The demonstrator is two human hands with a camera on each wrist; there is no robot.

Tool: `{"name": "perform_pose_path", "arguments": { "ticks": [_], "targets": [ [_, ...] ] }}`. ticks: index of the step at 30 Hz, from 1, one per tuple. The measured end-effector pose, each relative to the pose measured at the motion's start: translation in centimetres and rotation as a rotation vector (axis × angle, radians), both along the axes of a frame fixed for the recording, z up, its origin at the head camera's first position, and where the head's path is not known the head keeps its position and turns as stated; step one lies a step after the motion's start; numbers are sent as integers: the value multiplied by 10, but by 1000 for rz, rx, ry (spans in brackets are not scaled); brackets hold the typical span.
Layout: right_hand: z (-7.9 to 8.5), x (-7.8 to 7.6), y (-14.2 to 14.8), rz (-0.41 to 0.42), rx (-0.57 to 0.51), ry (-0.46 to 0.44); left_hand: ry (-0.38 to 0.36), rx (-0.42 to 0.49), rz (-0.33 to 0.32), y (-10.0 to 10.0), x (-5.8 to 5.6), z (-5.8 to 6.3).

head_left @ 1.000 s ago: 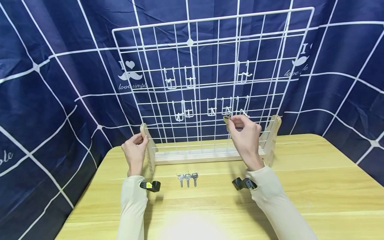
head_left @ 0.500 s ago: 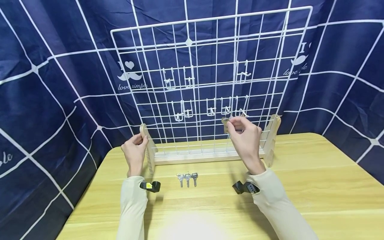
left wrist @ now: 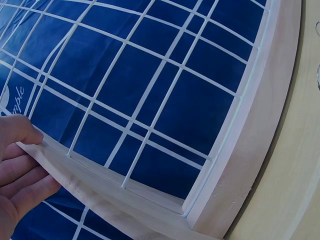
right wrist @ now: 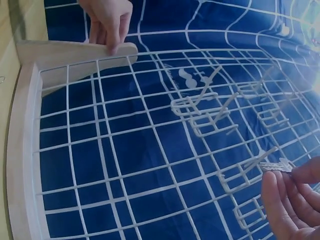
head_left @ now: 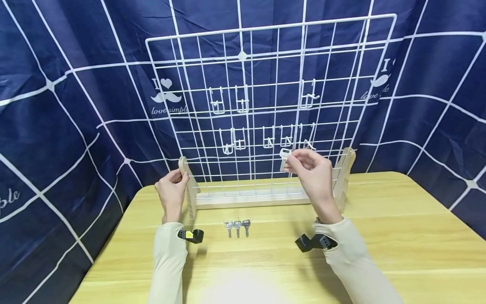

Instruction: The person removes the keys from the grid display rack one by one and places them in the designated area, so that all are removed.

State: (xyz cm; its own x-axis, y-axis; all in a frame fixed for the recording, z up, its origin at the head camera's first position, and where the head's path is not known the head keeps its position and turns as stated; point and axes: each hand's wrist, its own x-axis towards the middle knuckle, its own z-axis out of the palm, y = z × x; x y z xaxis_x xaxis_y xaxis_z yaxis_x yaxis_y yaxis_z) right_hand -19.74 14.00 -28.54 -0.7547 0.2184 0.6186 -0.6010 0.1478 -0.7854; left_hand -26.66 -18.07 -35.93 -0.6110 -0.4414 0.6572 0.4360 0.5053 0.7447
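Right of centre, my right hand point(head_left: 314, 174) pinches a key point(head_left: 284, 157), brighter than a second ago; left of centre, my left hand point(head_left: 171, 190) still grips the wooden post point(head_left: 191, 194).

The curtain point(head_left: 95, 84) is navy with white lines, the wire rack point(head_left: 254, 127) white, keys point(head_left: 238, 225) silvery, table point(head_left: 398, 228) wood-grained yellow.

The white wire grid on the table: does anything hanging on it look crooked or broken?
Slightly uneven, yes: in the head view, the leftmost white wire hook of the lower row seems to sit lower than its right-hand neighbour and crowds it. I see no breakage on the white wire grid.
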Motion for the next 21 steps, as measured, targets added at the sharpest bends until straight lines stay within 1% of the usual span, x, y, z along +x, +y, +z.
{"name": "perform_pose_path", "arguments": {
  "ticks": [3, 6, 11, 13, 18, 21],
  "targets": [
    [-2, 0, -1, 35, -14, -27, 2, 3, 1, 0, 0, 0],
    [-9, -1, -1, 89, -31, -72, 0, 5, 2, 0, 1, 1],
    [-31, -8, -2, 149, -14, -186, -12, 3, 2, 1, 2, 1],
    [-40, -11, -2, 189, -6, -246, -15, 6, 2, 1, 2, 1],
    [-66, -19, -1, 312, -27, -415, -15, 4, -2, 1, 2, 1],
    [-80, -22, -1, 337, -24, -484, -13, 5, -6, 1, 2, 1]
  ]
}}
